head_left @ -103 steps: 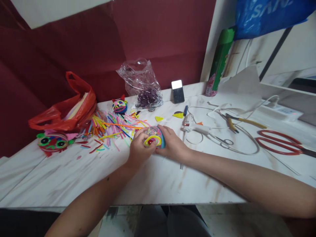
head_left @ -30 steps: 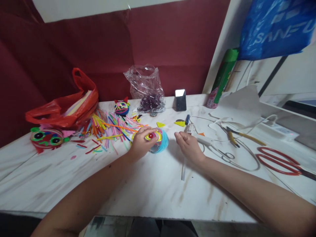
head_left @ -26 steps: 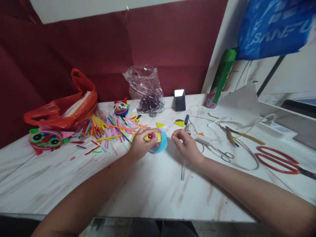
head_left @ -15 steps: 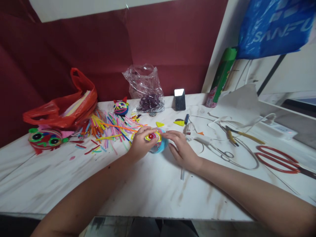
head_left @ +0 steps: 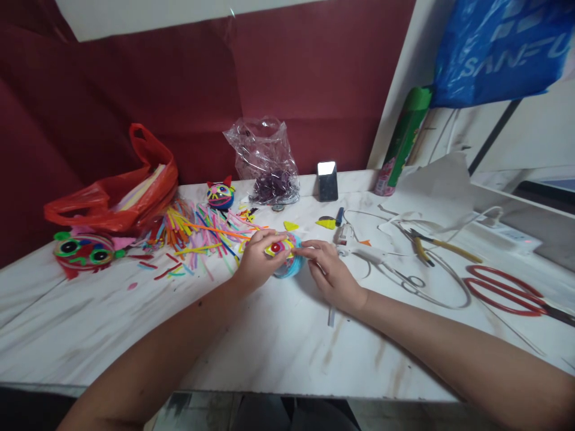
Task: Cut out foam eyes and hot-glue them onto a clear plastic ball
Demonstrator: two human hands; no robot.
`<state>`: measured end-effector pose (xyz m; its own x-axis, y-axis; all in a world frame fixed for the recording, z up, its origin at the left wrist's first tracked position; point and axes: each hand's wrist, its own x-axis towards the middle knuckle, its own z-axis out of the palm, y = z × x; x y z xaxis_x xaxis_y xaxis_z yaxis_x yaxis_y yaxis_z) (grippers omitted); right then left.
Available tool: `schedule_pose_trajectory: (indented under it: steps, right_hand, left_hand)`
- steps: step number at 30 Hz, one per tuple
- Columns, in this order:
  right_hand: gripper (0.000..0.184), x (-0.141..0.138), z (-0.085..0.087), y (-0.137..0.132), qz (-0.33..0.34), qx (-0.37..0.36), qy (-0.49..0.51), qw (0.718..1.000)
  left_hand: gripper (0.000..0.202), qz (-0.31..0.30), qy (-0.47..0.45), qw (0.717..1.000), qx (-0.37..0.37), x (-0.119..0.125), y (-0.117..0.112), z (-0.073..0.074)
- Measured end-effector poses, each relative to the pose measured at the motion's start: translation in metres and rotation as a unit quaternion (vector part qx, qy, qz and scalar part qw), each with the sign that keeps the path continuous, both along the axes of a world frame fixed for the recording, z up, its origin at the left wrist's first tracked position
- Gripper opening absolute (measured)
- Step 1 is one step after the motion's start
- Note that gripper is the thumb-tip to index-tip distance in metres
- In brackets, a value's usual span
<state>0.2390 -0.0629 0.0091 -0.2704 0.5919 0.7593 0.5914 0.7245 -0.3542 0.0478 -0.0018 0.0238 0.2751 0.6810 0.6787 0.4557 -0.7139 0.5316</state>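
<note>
A round craft ball with a light blue fuzzy underside sits on the table in front of me. On its top is an eye shape with a red centre and yellow and pink rings. My left hand is closed around its left side, thumb near the eye. From the right, my right hand has its bent fingertips against the ball by the yellow rim; whether a small strip is pinched there is too small to tell. Two yellow fuzzy pieces lie just behind.
Pipe cleaners, a red bag and two finished animal-face balls are at left. To the right lie a glue gun, small scissors, pliers, red-handled scissors and cords. A phone leans behind.
My right fingers have shifted slightly and bent more against the ball's right edge. The left hand keeps its hold, and the ball stays in nearly the same spot.
</note>
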Motion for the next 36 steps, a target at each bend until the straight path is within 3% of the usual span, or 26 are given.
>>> schedule_pose_trajectory:
  steps: [8, 12, 15, 20, 26, 36]
  right_hand:
    - [0.042, -0.001, -0.001, -0.002, -0.011, 0.028, -0.045, 0.999]
    - [0.023, 0.002, 0.002, 0.003, -0.036, 0.024, 0.058, 0.997]
    - [0.009, 0.008, 0.003, 0.013, -0.074, -0.026, 0.156, 0.985]
    - [0.015, 0.01, 0.003, 0.022, -0.056, -0.153, 0.23, 0.959]
    - [0.02, 0.005, 0.007, 0.017, -0.028, -0.182, 0.22, 0.958]
    - [0.029, 0.005, 0.005, 0.014, -0.039, -0.218, 0.178, 0.959]
  left_hand:
    - [0.025, 0.003, -0.001, 1.0, -0.023, -0.001, 0.003, 0.0]
    - [0.025, 0.006, -0.002, 1.0, -0.029, -0.002, 0.004, 0.0]
    - [0.025, 0.001, -0.003, 0.999, -0.033, -0.002, 0.004, 0.0]
    - [0.025, 0.008, -0.004, 0.999, -0.039, -0.002, 0.003, 0.001]
    - [0.026, 0.012, -0.003, 0.999, -0.053, -0.002, 0.002, 0.002]
    - [0.026, 0.01, 0.01, 1.0, -0.005, -0.001, 0.003, -0.001]
